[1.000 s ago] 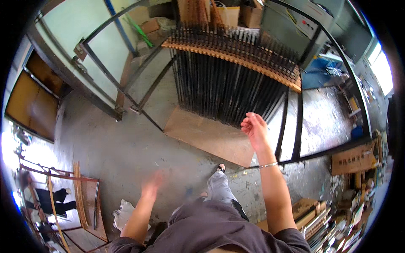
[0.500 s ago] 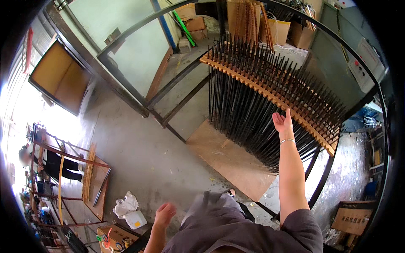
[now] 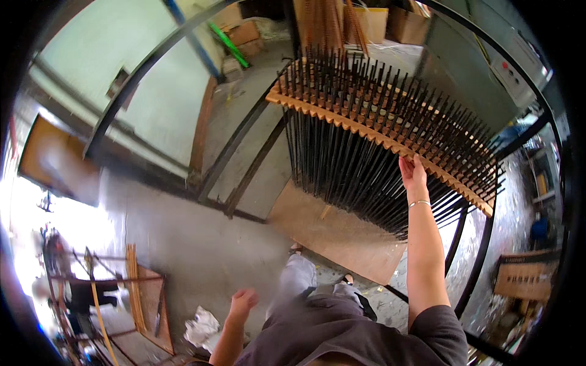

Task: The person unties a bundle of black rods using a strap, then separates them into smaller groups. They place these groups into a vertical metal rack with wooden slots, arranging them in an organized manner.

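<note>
A row of light-brown wooden strips (image 3: 360,126) with scalloped, notched edges holds many upright black rods (image 3: 342,149) in a dark metal frame. My right arm stretches forward to the front strip. At that strip's scalloped edge, right of its middle, my right hand (image 3: 413,173) has its fingers closed on the wood. A bracelet circles the right wrist. My left hand (image 3: 244,300) hangs low beside my body, away from the rods and touching nothing I can see. Its fingers are blurred. Below the rods lies a brown board (image 3: 342,241).
Dark frame bars (image 3: 244,152) run left of the rods, and a curved bar arches overhead. Cardboard boxes (image 3: 408,25) stand behind. A white bag (image 3: 200,327) lies on the floor at lower left. Another rack (image 3: 133,287) and a blurred person are farther left. A carton (image 3: 524,279) sits at right.
My right hand has gone from open, just below the front strip, to closed on its edge. The view has shifted, and my left hand stays low beside my body.
</note>
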### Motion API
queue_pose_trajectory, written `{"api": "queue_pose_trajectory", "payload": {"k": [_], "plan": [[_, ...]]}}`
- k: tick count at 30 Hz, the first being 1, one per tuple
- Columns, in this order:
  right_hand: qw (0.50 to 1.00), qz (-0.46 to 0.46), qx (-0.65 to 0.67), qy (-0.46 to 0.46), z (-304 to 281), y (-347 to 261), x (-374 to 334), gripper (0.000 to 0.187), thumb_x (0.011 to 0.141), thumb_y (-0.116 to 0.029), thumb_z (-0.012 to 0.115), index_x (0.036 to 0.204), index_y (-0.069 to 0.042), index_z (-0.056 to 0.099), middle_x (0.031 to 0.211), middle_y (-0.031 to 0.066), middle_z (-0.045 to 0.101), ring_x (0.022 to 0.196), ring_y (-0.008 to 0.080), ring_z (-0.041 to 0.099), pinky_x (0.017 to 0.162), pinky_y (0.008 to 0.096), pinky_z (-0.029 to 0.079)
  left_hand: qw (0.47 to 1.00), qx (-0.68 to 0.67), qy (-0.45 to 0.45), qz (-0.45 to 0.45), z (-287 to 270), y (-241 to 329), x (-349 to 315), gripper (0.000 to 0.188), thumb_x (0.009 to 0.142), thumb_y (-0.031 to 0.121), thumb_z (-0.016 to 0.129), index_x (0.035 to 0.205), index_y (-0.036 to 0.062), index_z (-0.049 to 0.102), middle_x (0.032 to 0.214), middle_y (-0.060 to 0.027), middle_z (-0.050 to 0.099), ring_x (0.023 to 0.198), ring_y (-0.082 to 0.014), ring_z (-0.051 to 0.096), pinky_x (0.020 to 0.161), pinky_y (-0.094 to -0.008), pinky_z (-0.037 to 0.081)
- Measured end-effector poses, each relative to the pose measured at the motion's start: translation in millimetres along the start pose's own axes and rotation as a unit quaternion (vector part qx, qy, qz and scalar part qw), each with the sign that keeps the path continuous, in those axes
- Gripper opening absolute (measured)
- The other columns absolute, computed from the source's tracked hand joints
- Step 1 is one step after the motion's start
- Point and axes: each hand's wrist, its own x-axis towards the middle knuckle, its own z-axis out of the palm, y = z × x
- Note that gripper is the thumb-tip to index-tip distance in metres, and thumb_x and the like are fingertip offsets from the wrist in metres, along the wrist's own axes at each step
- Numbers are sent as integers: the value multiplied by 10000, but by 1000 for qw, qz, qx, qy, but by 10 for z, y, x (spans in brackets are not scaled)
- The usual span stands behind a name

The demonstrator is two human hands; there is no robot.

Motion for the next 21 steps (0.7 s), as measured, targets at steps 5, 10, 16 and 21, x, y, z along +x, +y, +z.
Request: {"api": "queue_pose_trajectory", "payload": {"k": [5, 10, 16, 21], "plan": [[994, -83, 22, -69, -352, 74, -83, 254, 946, -194, 569, 1064, 31, 566, 995, 130, 628, 953, 267, 636, 835, 358, 584, 988, 146, -45, 16, -1, 988, 593, 210, 872, 157, 633, 1024, 13, 615, 850, -56, 630, 778, -152, 612, 683, -273, 500], [977, -141, 64, -146, -604, 364, -693, 217, 939, -228, 579, 997, -19, 592, 1010, 120, 643, 935, 239, 632, 887, 381, 534, 960, 260, -91, -49, -156, 1502, 1296, 228, 928, 193, 587, 1096, 39, 576, 965, -67, 627, 827, -165, 631, 713, -297, 503], [971, -169, 98, -141, -727, 699, -1567, 205, 953, -217, 549, 1083, -59, 534, 1043, 88, 645, 925, 226, 654, 818, 399, 570, 925, 353, -108, -92, -26, 1608, 1843, 206, 905, 144, 591, 1082, 38, 582, 925, -48, 625, 821, -147, 616, 695, -275, 522], [976, -91, 117, -159, -1043, 1266, -2273, 368, 926, -296, 593, 1185, -54, 493, 1142, 74, 600, 1069, 240, 592, 877, 454, 519, 883, 435, -127, -120, -17, 1395, 1865, 210, 902, 157, 596, 1075, 39, 583, 905, -36, 617, 835, -146, 609, 714, -296, 521]]}}
